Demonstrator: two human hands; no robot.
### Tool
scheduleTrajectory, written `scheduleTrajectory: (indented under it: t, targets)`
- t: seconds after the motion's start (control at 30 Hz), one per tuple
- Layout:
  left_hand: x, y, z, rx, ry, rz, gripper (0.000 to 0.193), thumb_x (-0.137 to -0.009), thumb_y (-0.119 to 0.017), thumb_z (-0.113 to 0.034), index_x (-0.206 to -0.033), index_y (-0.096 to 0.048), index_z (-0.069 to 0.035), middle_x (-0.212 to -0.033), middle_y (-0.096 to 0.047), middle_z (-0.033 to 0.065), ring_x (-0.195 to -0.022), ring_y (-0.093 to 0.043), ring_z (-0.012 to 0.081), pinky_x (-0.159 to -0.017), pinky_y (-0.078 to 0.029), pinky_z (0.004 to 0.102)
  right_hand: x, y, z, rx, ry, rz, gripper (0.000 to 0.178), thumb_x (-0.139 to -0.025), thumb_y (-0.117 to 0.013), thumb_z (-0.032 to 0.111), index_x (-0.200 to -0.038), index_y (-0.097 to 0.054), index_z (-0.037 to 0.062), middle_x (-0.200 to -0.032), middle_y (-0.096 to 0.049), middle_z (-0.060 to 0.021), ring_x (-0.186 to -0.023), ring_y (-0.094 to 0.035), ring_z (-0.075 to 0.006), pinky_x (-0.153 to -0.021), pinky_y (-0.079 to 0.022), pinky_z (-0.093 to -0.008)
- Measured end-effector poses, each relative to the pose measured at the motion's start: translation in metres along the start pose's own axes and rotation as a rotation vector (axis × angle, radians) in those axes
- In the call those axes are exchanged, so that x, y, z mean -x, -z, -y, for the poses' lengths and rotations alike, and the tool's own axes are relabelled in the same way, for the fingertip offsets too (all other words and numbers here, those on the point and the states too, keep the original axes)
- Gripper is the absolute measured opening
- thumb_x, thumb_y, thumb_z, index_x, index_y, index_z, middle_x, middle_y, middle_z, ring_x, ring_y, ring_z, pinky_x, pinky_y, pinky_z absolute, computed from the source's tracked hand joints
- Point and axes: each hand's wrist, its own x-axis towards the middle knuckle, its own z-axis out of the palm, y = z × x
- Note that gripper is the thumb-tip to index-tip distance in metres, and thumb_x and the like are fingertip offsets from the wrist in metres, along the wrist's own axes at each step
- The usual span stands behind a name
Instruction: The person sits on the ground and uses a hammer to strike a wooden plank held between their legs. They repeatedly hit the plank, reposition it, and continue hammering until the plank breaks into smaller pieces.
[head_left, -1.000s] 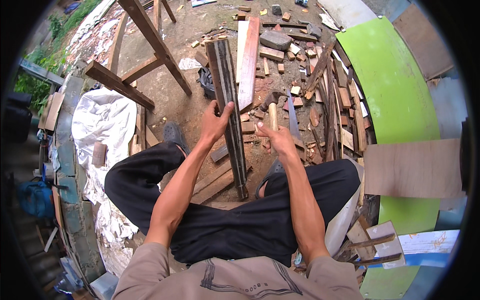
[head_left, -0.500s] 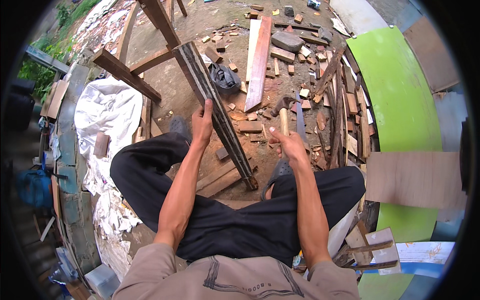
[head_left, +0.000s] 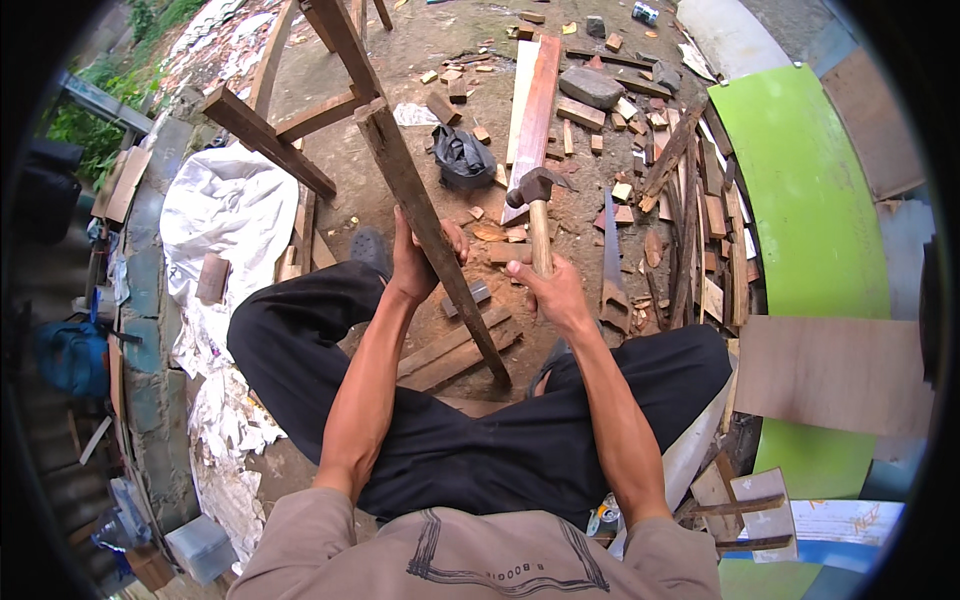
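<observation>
A long, dark brown wooden beam (head_left: 425,215) slants from the upper middle down toward my lap, its near end between my legs. My left hand (head_left: 408,268) is closed around it from beneath, fingertips showing past its right side. My right hand (head_left: 558,296) grips a claw hammer (head_left: 540,225) by its pale wooden handle. The hammer's rusty head points up and away, to the right of the beam and apart from it. A grey block (head_left: 467,298) and short planks (head_left: 455,352) lie on the ground beneath the beam.
A wooden frame (head_left: 300,130) stands at the far left, beside a white cloth (head_left: 225,205). A handsaw (head_left: 612,255) lies right of the hammer. Beyond are a black plastic bag (head_left: 463,158), a reddish plank (head_left: 537,110), wood scraps and a stone (head_left: 590,87). A green panel (head_left: 800,180) borders the right.
The beam has been turned: its grooved, striped face no longer shows, and a plain brown side does. My left fingers now wrap further under it. The hammer has shifted left and its head is raised.
</observation>
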Motion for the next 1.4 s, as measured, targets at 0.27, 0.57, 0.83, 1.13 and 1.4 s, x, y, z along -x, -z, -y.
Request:
scheduleTrajectory:
  t: [0.27,0.57,0.83,1.13,1.4]
  targets:
    - [0.002,0.006,0.010,0.110,-0.043,-0.145,0.054,-0.092,-0.045,-0.055,-0.087,-0.057,-0.002,-0.068,-0.057,0.0072,-0.062,-0.059,0.0193,-0.057,-0.050,0.0301,0.015,-0.038,-0.001,-0.229,0.155,0.112,0.043,-0.082,-0.078,0.015,-0.110,-0.050,-0.0022,-0.095,-0.069,-0.0126,-0.048,-0.055,-0.0078,-0.039,-0.043,-0.0215]
    - [0.002,0.006,0.020,-0.012,-0.051,-0.115,0.035,-0.094,-0.051,-0.041,-0.091,-0.050,-0.006,-0.075,-0.063,0.0107,-0.061,-0.060,0.0181,-0.056,-0.053,0.0305,0.031,-0.062,0.027,-0.270,0.282,0.122,0.041,-0.083,-0.074,0.006,-0.113,-0.047,0.0012,-0.100,-0.068,-0.0108,-0.053,-0.055,-0.0071,-0.044,-0.045,-0.0220]
    - [-0.001,-0.011,0.013,-0.027,-0.010,-0.301,0.016,-0.095,-0.051,-0.019,-0.093,-0.055,-0.004,-0.077,-0.062,0.0102,-0.063,-0.058,0.0179,-0.054,-0.049,0.0305,0.019,-0.066,0.018,-0.144,0.390,0.006,0.042,-0.082,-0.075,0.005,-0.114,-0.047,0.0019,-0.096,-0.064,-0.0063,-0.059,-0.055,-0.0063,-0.050,-0.045,-0.0222]
    - [-0.010,-0.022,0.011,-0.034,-0.141,-0.352,0.060,-0.096,-0.046,-0.056,-0.106,-0.061,0.001,-0.091,-0.067,0.0097,-0.077,-0.065,0.0190,-0.070,-0.054,0.0317,0.009,-0.066,0.029,-0.064,0.449,-0.087,0.040,-0.081,-0.075,0.002,-0.111,-0.048,0.0009,-0.090,-0.060,-0.0034,-0.078,-0.057,-0.0096,-0.074,-0.048,-0.0243]
    - [-0.016,-0.035,-0.029,-0.279,-0.104,-0.244,0.093,-0.087,-0.024,-0.082,-0.119,-0.054,0.000,-0.103,-0.063,0.0121,-0.092,-0.063,0.0220,-0.083,-0.053,0.0364,0.000,-0.062,0.029,-0.279,0.359,0.048,0.031,-0.088,-0.070,0.007,-0.109,-0.048,0.0011,-0.073,-0.056,-0.0012,-0.044,-0.047,-0.0051,-0.036,-0.036,-0.0213]
